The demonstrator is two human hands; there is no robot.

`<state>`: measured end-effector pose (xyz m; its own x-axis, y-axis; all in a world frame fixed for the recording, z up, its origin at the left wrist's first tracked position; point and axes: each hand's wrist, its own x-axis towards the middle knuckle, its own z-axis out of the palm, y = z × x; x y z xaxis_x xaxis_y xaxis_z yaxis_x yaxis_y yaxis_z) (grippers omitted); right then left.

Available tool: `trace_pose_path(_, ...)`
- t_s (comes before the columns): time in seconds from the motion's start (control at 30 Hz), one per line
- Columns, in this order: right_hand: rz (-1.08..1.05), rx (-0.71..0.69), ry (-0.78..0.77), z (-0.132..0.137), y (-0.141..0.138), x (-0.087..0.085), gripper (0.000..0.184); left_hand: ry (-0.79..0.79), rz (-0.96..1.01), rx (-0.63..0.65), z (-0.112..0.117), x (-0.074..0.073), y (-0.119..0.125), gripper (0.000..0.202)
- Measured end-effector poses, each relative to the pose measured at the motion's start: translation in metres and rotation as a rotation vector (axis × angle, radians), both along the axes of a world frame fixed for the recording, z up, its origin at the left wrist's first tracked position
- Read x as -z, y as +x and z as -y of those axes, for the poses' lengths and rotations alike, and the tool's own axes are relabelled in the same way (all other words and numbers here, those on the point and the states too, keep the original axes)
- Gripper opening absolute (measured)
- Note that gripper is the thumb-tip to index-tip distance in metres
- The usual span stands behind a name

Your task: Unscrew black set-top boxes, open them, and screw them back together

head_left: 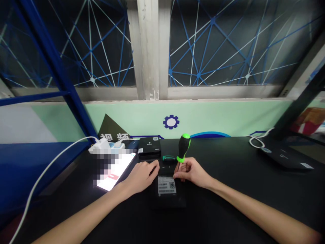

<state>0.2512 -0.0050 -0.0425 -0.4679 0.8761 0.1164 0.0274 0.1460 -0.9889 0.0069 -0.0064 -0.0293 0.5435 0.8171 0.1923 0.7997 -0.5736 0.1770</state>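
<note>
A flat black electronic device (pixel 166 200) lies on the table between my hands, with a white printed label (pixel 167 185) on its upper face. My left hand (pixel 143 174) grips the device by its far left edge, thumb and forefinger bent toward it. My right hand (pixel 191 172) pinches the shaft of a screwdriver (pixel 183 148) with a black and bright green handle. The screwdriver stands nearly upright over the device's far right part. Fingers hide its tip. Just behind the device lies a small teal and black object (pixel 169 158), partly hidden.
On the left, a lit phone (pixel 111 181) lies beside my left forearm. Behind it are a white charger (pixel 101 146) and a trailing white cable (pixel 38 184). A black box (pixel 149 146) sits near the wall. Another black device (pixel 284 158) lies far right, near a white cord (pixel 256 142).
</note>
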Motion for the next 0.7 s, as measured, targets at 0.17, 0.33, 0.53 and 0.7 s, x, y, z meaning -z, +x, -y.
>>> trace_pose_path(0.17,0.0,-0.037,0.012,0.001,0.002,-0.003,0.038,0.005,-0.006,-0.003,0.0,0.0,0.0,0.034)
trace_pose_path(0.33,0.027,-0.129,0.088,0.007,0.004,-0.011,0.034,-0.001,-0.004,0.003,0.0,-0.001,0.001,0.034)
trace_pose_path(0.53,0.035,-0.109,0.124,0.006,0.004,-0.008,0.032,0.0,-0.008,-0.003,0.001,0.0,0.0,0.034)
trace_pose_path(0.7,-0.012,-0.039,0.049,0.001,0.001,0.0,0.036,-0.003,-0.005,-0.006,0.001,-0.001,0.0,0.033)
